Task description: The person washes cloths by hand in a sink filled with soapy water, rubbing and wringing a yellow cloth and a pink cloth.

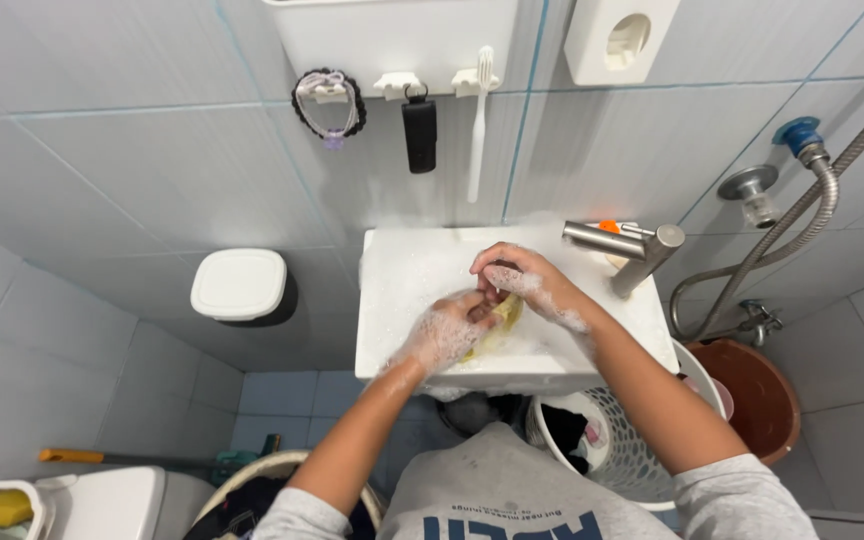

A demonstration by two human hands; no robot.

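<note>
Both my hands meet over a small white sink (392, 300) and are covered in soap foam. My left hand (444, 330) is curled around a yellowish object (505, 318), which could be a sponge or a piece of cloth. My right hand (517, 275) presses on the same object from above, fingers bent. Most of the object is hidden by the fingers and the lather. A steel tap (620, 243) juts out at the sink's right rim, close to my right wrist.
A white-lidded bin (240, 285) stands left of the sink. On the wall hang a bead bracelet (327, 100), a black tag (419, 130) and a white toothbrush (479, 120). Below right are a white laundry basket (622, 450), a brown bucket (757, 395) and a shower hose (812, 200).
</note>
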